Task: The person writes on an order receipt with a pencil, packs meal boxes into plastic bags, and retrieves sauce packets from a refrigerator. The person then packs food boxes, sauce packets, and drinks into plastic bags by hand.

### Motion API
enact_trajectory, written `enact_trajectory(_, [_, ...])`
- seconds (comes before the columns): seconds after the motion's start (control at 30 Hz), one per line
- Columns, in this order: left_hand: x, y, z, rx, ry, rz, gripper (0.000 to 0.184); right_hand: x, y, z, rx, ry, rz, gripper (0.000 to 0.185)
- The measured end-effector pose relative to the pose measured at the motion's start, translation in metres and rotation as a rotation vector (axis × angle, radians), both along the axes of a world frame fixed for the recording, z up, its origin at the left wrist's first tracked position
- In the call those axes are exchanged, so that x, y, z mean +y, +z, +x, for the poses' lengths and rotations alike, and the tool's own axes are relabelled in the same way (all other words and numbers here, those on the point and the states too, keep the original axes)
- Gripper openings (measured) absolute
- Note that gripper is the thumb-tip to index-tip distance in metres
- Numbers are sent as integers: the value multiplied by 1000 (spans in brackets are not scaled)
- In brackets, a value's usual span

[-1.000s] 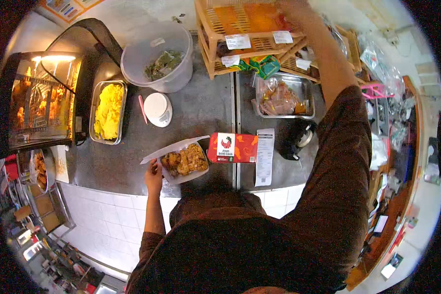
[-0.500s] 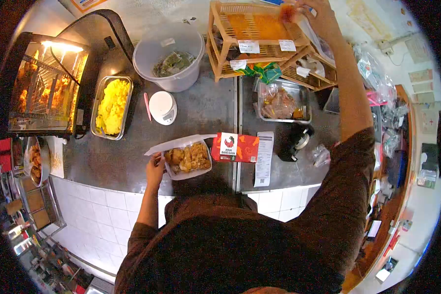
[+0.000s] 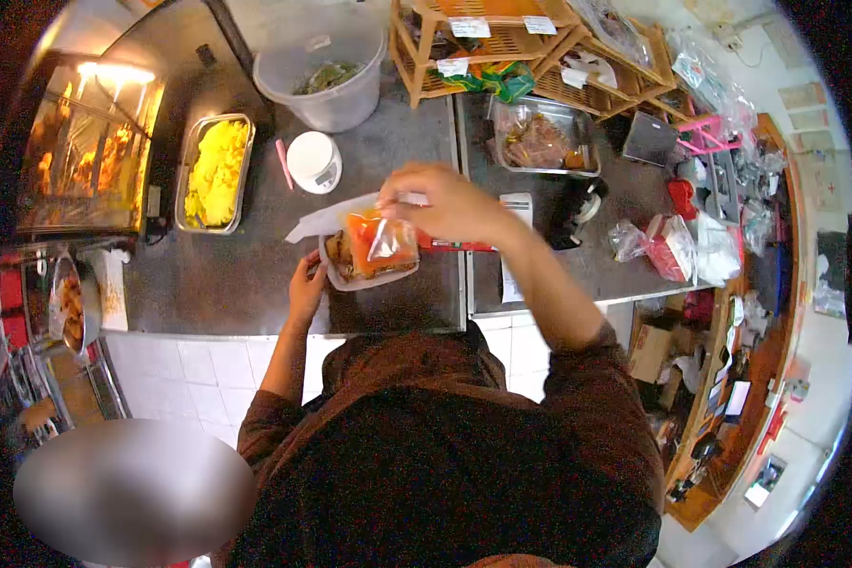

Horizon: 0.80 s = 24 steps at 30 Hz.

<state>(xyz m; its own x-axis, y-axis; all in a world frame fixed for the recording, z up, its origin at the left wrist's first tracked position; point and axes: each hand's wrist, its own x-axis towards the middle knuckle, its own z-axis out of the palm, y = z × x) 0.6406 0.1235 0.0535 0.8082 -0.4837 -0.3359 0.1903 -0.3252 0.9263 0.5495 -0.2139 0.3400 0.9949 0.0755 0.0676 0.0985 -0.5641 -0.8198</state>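
Note:
A paper food box (image 3: pixel 381 281) with fried chicken pieces (image 3: pixel 339 256) in it stands near the counter's front edge. My left hand (image 3: pixel 308 286) grips its left side, fingers against the wall. Over the box, my right hand (image 3: pixel 440 201) pinches the top of a clear plastic sachet of orange-red sauce (image 3: pixel 384 244). The sachet hides much of the chicken; I cannot tell whether it touches it. Behind my right hand and wrist shows part of the box's red lid (image 3: pixel 454 246). A receipt (image 3: pixel 512 284) lies partly under my right forearm.
A white kitchen scale (image 3: pixel 312 161), a tray of yellow food (image 3: pixel 220 175) and a plastic bucket (image 3: pixel 341 109) stand behind. Wooden racks (image 3: pixel 421 80), a metal tray (image 3: pixel 544 166) and a black tape dispenser (image 3: pixel 577 213) are rightward. Another person's hand (image 3: pixel 38 415) shows lower left.
My right hand has come down from the upper rack to the box with the sauce sachet. My left hand has stayed at the box's side. The view has shifted.

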Motion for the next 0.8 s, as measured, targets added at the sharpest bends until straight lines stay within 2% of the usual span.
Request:
enact_trajectory(0.07, [-2,48,-13,1,-2,105,36,17,-59,-3,99,-31,-5,18])
enact_trajectory(0.1, [-2,66,-18,2,-17,202,35,19,-92,-3,26,-81,-141,19])
enact_trajectory(0.13, [7,62,-23,-29,0,109,34,23,-103,1,-51,-123,-274,19])
enact_trajectory(0.17, [17,57,-27,-21,47,125,34,19,-110,1,-119,-113,-244,19])
enact_trajectory(0.2, [27,60,-34,-35,61,127,34,14,-105,-4,-181,-94,-205,19])
enact_trajectory(0.27, [51,74,-62,-53,128,144,34,9,-49,-8,-207,-73,-172,15])
enact_trajectory(0.33, [80,69,-96,-61,251,206,34,2,-5,-21,135,-66,-21,14])
enact_trajectory(0.37, [96,63,-119,-61,306,266,34,-4,9,-21,254,37,201,19])
enact_trajectory(0.4, [113,52,-145,-1,406,324,33,-2,18,-27,276,69,304,20])
enact_trajectory(0.43, [128,47,-175,41,463,342,33,-2,13,-24,287,101,306,20])
enact_trajectory(0.5, [174,27,-243,140,436,451,34,4,1,-24,508,213,569,20])
enact_trajectory(0.57, [252,-22,-331,55,186,690,42,20,-25,-12,597,249,532,21])
enact_trajectory(0.6, [295,-51,-382,166,177,619,43,28,-48,-8,577,164,393,22])
enact_trajectory(0.63, [320,-46,-412,494,202,629,42,37,-64,-7,555,74,255,24])
enact_trajectory(0.67, [377,-93,-480,100,132,525,37,48,-68,-8,549,79,238,24])
enact_trajectory(0.7, [384,-86,-512,549,488,534,36,61,-71,-10,473,-121,-345,26])
enact_trajectory(0.73, [400,-81,-544,559,635,489,37,74,-73,-14,367,-328,-921,29])
enact_trajectory(0.77, [419,-78,-571,567,775,443,38,83,-79,-14,362,-339,-931,29])
enact_trajectory(0.8, [442,-69,-590,668,816,462,39,92,-84,-12,382,-273,-795,31])
